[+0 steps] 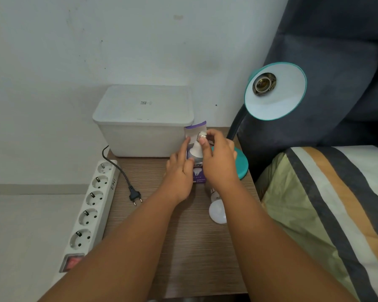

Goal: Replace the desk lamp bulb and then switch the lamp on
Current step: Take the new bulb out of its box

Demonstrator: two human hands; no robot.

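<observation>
A teal desk lamp (275, 92) stands at the back right of the small wooden table (183, 247), its shade turned toward me with an empty socket (264, 83). My left hand (179, 171) steadies a purple bulb box (196, 173) standing on the table. My right hand (218, 158) pinches the metal screw base of a white bulb (195, 149) that sticks partly out of the box top. Another white bulb (217, 209) lies on the table under my right forearm. The lamp's black plug (134, 195) lies unplugged on the table.
A white power strip (92, 203) with a red switch lies along the table's left edge. A lidded white plastic box (144, 120) stands against the wall. A bed with a striped cover (327, 214) and a dark headboard (336, 62) borders the right side.
</observation>
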